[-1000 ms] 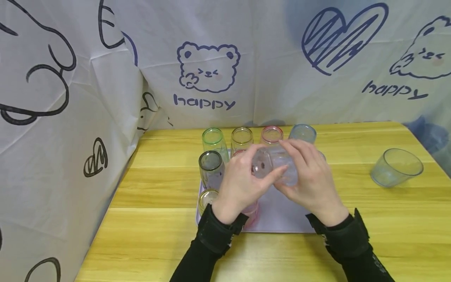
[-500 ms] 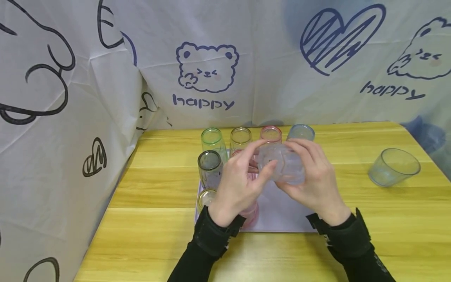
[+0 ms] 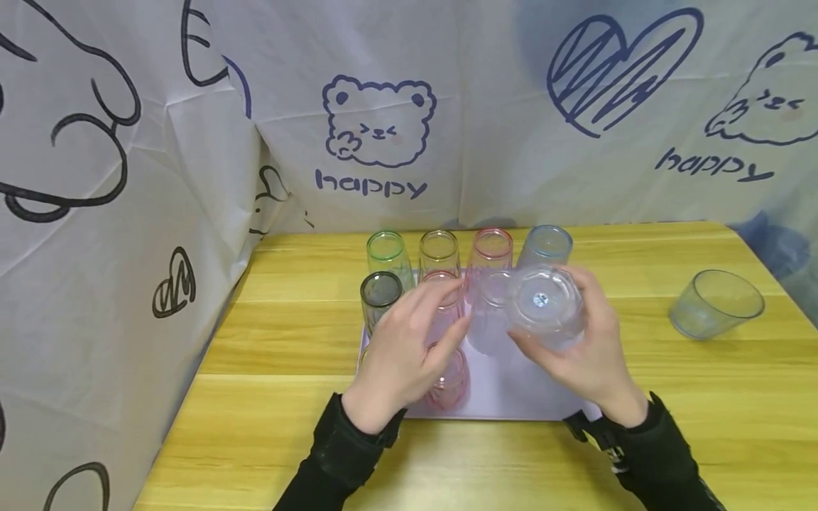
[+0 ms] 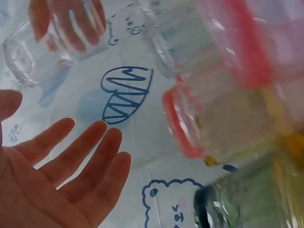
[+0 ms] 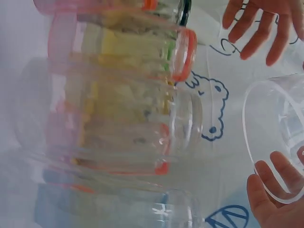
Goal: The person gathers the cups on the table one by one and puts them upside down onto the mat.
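My right hand (image 3: 584, 348) grips a clear glass (image 3: 543, 301) above the tray, its base turned up towards the head camera. In the right wrist view, the wide rim (image 5: 245, 114) of that glass points away from its base. My left hand (image 3: 402, 348), holding nothing, hovers over the left part of the tray with its fingers extended and apart. Close to its fingertips are a pink glass (image 3: 447, 323) and another clear glass (image 3: 488, 330), both base up on the lilac tray (image 3: 505, 397). A second pink glass (image 3: 450, 376) stands below my left hand.
At the back stand a green glass (image 3: 386, 248), a yellow glass (image 3: 439, 248), a pink-edged glass (image 3: 492, 248) and a blue glass (image 3: 548, 245). A dark glass (image 3: 380, 291) is partly behind my left hand. Right of the tray, a wide bluish glass (image 3: 712, 309) sits on the wooden table (image 3: 690, 419).
My left hand has let go of the clear glass and drawn back to the left. The glass, in my right hand, has turned from lying sideways to base up and shifted slightly right.
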### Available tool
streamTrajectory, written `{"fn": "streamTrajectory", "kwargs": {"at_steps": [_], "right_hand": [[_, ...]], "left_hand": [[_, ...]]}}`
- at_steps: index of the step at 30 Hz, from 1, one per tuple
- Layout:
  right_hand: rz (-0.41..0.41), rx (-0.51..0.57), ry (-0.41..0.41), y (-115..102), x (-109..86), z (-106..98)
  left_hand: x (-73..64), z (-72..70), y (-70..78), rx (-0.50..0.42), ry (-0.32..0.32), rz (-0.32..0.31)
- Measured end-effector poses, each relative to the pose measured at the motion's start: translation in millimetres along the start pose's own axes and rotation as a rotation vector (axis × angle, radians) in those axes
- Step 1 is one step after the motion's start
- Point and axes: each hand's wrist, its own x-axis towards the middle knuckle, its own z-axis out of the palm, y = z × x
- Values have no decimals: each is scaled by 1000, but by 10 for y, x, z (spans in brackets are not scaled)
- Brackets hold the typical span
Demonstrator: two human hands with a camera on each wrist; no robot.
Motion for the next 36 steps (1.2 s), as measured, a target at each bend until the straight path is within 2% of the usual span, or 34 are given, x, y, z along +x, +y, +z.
{"fn": "streamTrajectory", "kwargs": {"at_steps": [6, 10, 15, 24, 36], "right_hand": [[79, 73, -11, -28, -111, -5], [140, 158, -52, -54, -194, -18], [242, 200, -117, -75, -340, -75], [339, 338, -201, -75, -597, -100], [352, 227, -283, 20, -804, -9]], "left_hand": [[-139, -36, -117, 110, -85, 54], [-226, -33, -201, 163, -138, 88], [-316, -17, -308, 216, -187, 133], [-449, -22, -420, 263, -280, 141], [-573, 39, -533, 265, -309, 134]]}}
